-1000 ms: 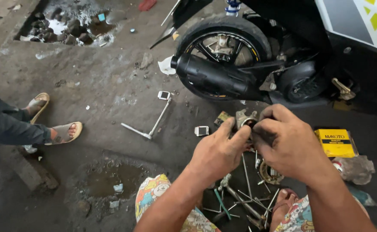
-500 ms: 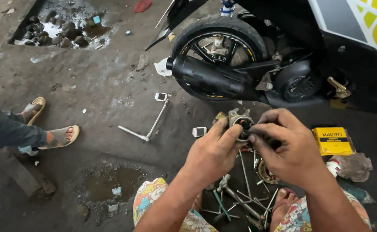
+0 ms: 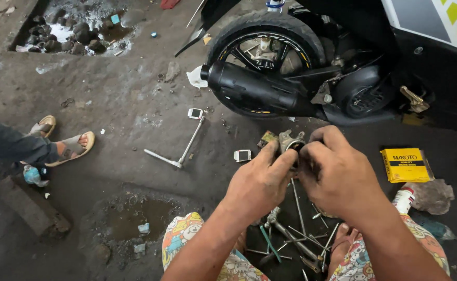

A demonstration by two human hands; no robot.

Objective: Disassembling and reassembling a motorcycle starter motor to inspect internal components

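Observation:
Both my hands hold one small grey metal part (image 3: 290, 142) in front of me, low over the floor. My left hand (image 3: 258, 180) grips it from the left with the fingers curled round it. My right hand (image 3: 339, 174) closes on it from the right and hides most of it. Below my hands several long metal tools and rods (image 3: 296, 237) lie on the floor between my knees. Just beyond the part stands the rear wheel (image 3: 267, 52) of a scooter, with its black exhaust muffler (image 3: 252, 91) across it.
An L-shaped socket wrench (image 3: 180, 152) lies on the concrete to the left, with two small white pieces (image 3: 242, 155) nearby. A yellow box (image 3: 405, 165) and a grey rag (image 3: 432, 195) lie to the right. Another person's sandalled feet (image 3: 64, 145) are at far left. Rubble fills a hole (image 3: 69, 34) at top left.
My hands have shifted slightly on the metal part, staying closed on it. The view has drifted a little; nothing on the floor has moved.

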